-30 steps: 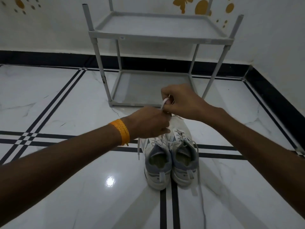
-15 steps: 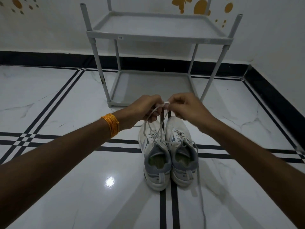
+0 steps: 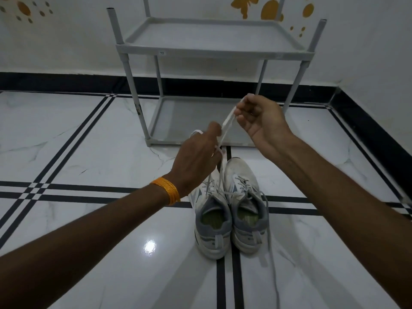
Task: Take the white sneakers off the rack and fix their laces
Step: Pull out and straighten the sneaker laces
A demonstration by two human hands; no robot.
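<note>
Right now I am working on the lace of the left sneaker, with both sneakers already off the rack and standing side by side on the floor, heels toward me and toes toward the rack, so that the openings face me and I can reach the eyelets without turning anything. My right hand is pinching the lace high up, between thumb and fingertips, and is drawing it up and away from the shoe; I judge I am holding it raised like this to keep the lace taut and straight. My left hand is closing around the same lace lower down, just above the tongue, with a bit of white lace curling out past my knuckles; that lower grip seems meant to hold the slack while the upper hand pulls. Both hands are therefore grasping lace, neither is free. The right sneaker is resting untouched just beside the left one, and its loose lace end is trailing down over the floor toward me, so I reckon that shoe is waiting its turn. The rack is standing bare behind, near the wall, and my orange wristband is sitting on the left wrist, clear of the work.
</note>
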